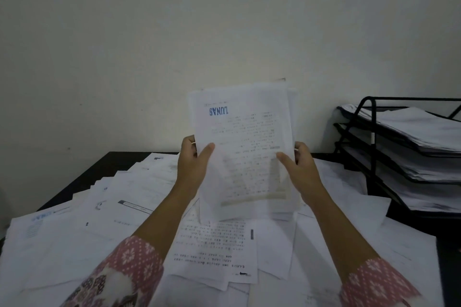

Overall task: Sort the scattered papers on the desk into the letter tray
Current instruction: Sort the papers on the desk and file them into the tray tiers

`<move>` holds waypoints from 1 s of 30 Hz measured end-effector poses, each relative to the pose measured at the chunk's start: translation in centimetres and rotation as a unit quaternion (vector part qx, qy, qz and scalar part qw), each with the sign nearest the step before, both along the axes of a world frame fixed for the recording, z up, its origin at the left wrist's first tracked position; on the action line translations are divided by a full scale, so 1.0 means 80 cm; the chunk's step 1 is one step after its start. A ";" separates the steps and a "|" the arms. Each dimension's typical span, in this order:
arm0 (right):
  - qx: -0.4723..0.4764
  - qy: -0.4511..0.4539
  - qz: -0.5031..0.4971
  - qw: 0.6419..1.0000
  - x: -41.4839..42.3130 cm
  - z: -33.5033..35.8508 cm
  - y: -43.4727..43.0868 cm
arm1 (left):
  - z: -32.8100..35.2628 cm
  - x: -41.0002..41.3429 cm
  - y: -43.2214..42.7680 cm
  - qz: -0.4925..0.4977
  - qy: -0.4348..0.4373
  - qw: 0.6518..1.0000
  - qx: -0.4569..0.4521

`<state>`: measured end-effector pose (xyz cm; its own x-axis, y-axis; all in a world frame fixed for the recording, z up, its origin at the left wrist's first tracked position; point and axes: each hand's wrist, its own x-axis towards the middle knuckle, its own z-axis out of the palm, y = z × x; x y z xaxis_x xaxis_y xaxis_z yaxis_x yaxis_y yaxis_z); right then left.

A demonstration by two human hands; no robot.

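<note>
I hold a stack of printed papers (245,137) upright above the desk, its top sheet upside down with a blue stamp near the top. My left hand (193,161) grips the stack's left edge, thumb on the front. My right hand (300,162) grips the right edge the same way. Scattered white papers (119,209) cover most of the dark desk (82,177) below. A black wire letter tray (371,142) with three tiers stands at the right, each tier holding piled sheets.
A plain pale wall (199,20) rises right behind the desk. The desk's bare dark surface shows at the back left corner and along the right edge beside the tray. Loose sheets overlap under my forearms.
</note>
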<state>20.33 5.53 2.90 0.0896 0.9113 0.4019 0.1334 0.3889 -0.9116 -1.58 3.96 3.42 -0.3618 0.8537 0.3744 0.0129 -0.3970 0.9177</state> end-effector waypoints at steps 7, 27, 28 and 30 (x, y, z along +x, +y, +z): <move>0.031 0.029 -0.014 0.999 -0.009 0.017 -0.012 | 0.002 0.027 -0.006 0.022 0.010 0.999 0.023; 0.066 0.045 -0.128 0.989 0.085 0.065 -0.048 | 0.039 0.110 -0.026 -0.031 0.144 0.989 -0.010; 0.061 0.054 -0.138 0.987 0.099 0.069 -0.051 | 0.042 0.119 -0.025 -0.039 0.143 0.989 -0.015; 0.035 0.062 -0.155 0.985 0.128 0.074 -0.056 | 0.045 0.141 -0.022 -0.063 0.137 0.988 -0.028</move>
